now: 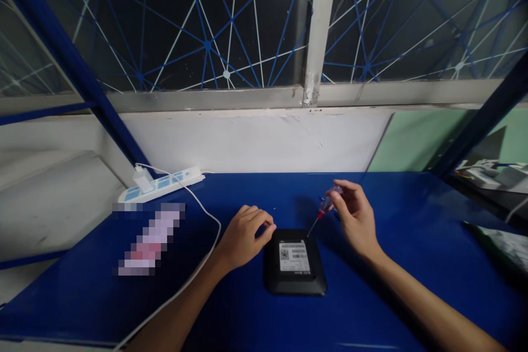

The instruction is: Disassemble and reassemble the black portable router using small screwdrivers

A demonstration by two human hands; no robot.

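A black device (295,280) lies flat on the blue tabletop (247,319), in front of the person and between the two hands. Its outline looks nearly square, so its long axis is hard to tell; one edge faces the person. Its upper face bears a white label (294,257) with a QR code at the left and printed lines and bars beside it, too small to read. A small round mark sits above the label's right corner, its lettering unreadable.

The screwdriver (325,206) slants down toward the person's left, its tip at the far right corner of the device's face. Its translucent purplish handle points up, away and to the right, with a red collar above the metal shaft. The right hand (355,221) has its grip closed around that handle, mainly between thumb and fingers. The left hand (245,237) is loosely curled at the device's far left corner; whether its grip pinches something small, I cannot tell.

Farther left lies a lilac and pink item (154,242), pixelated. Behind it, a white power strip (187,177) carries a white plug (143,180), with a white cable (213,219) curving toward the person. At the right edge is a green and whitish packet (505,247).
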